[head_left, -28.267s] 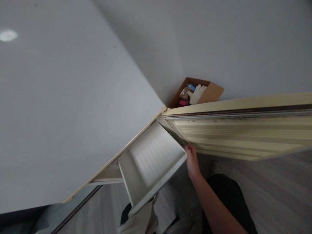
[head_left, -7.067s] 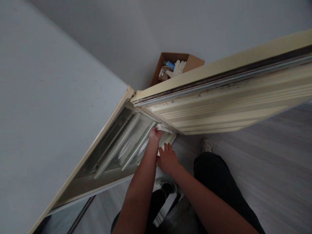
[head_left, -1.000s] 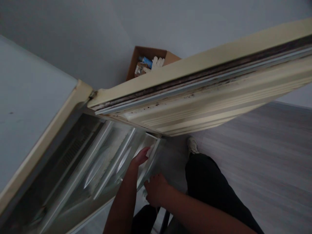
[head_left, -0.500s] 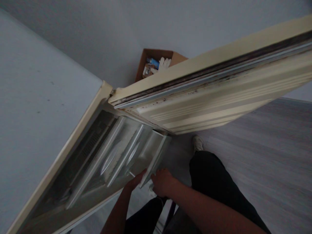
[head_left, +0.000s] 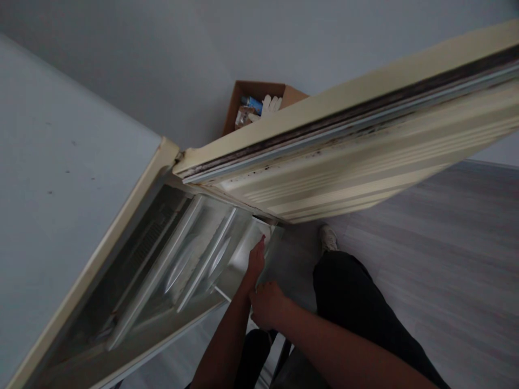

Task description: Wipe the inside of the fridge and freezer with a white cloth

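Note:
A pulled-out bottom drawer (head_left: 239, 258) with pale inner walls juts from the open refrigerator cabinet (head_left: 133, 205). My left hand (head_left: 255, 260) reaches over this drawer toward its far front corner, fingers close together. Beside its fingertips shows a small whitish patch (head_left: 265, 231), too unclear to name; the palm side is hidden. At the near end of the drawer's front, my right hand (head_left: 268, 305) is closed on the edge, its fingers partly hidden behind the left forearm. Two clear drawers (head_left: 219, 254) with curved handles sit farther in.
The cream refrigerator door (head_left: 344, 162) stands wide, with dark stains along its seal. Behind it, a cardboard box (head_left: 231, 111) holds white gloves (head_left: 271, 105) and a blue tube (head_left: 254, 104). My knees and one shoe (head_left: 327, 237) are close to the drawer on the wood-look floor (head_left: 454, 232).
My left hand has moved from the drawer's near front edge across to its far corner. The right hand stays at the front edge. The view has shifted slightly.

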{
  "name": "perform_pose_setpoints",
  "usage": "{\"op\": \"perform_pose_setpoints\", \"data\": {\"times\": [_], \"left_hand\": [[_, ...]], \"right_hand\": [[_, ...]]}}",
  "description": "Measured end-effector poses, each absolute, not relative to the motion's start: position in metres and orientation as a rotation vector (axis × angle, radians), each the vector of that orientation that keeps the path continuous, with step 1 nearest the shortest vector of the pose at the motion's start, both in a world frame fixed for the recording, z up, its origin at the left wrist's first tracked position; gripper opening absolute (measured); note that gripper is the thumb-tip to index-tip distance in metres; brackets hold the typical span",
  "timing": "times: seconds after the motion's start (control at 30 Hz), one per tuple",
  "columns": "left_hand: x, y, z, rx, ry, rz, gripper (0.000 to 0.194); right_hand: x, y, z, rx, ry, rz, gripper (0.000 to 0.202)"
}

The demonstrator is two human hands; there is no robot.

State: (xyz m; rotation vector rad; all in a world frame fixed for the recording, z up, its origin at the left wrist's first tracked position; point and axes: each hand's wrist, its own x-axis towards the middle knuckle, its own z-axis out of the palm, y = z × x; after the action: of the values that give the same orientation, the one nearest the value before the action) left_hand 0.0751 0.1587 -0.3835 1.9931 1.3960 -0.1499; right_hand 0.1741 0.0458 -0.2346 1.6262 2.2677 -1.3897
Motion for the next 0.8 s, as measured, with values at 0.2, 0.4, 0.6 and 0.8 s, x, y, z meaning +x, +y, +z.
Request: {"op": "perform_pose_setpoints", "data": {"times": [0.2, 0.4, 0.6, 0.8], "left_hand": [[0.107, 0.184, -0.379, 2.424, 1.039, -0.24, 0.041], [0.123, 0.196, -0.378, 2.655, 0.737, -0.5, 0.04], [0.146, 0.18, -0.405, 2.733, 0.642, -0.76, 0.033], [0.166, 0.189, -0.439, 2.723, 0.695, -0.847, 0.025]], "right_hand": [[0.175, 0.049, -0.237, 1.688, 2.247, -1.414, 0.044], [0.17, 0.046, -0.24, 1.652, 2.273, -1.423, 0.047], [0.162, 0.043, -0.244, 1.642, 2.32, -1.407, 0.041], [0.163, 0.048, -0.243, 1.497, 2.326, -1.364, 0.043]]}}
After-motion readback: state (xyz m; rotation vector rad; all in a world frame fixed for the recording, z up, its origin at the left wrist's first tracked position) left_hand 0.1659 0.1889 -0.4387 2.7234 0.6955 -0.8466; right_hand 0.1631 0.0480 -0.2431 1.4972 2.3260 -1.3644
